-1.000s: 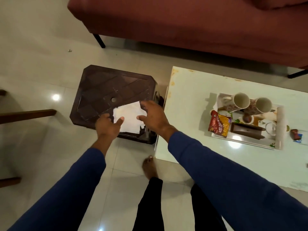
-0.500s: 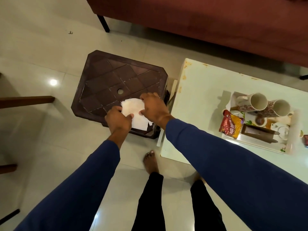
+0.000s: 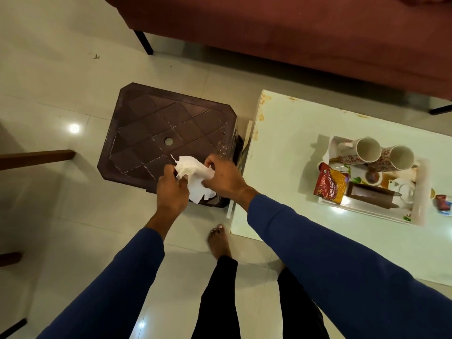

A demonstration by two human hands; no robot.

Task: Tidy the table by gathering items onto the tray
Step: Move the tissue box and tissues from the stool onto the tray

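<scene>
A white paper napkin (image 3: 195,177) is crumpled between my two hands above the near right corner of a dark brown plastic stool (image 3: 161,133). My left hand (image 3: 171,189) pinches its left side and my right hand (image 3: 223,177) grips its right side. On the white table (image 3: 281,155) to the right stands a white tray (image 3: 420,192). The tray holds two floral mugs (image 3: 367,151) lying on their sides, a red and yellow snack packet (image 3: 330,183), a brown box (image 3: 369,194) and small white crockery.
A small red wrapper (image 3: 442,203) lies on the table just right of the tray. A maroon sofa (image 3: 293,33) runs along the back. Wooden furniture legs (image 3: 36,157) stick in from the left. My bare foot (image 3: 219,242) stands on the tiled floor by the table's corner.
The napkin lay flat on the stool under my hands. Now both hands have bunched it up and lifted it off the stool's surface.
</scene>
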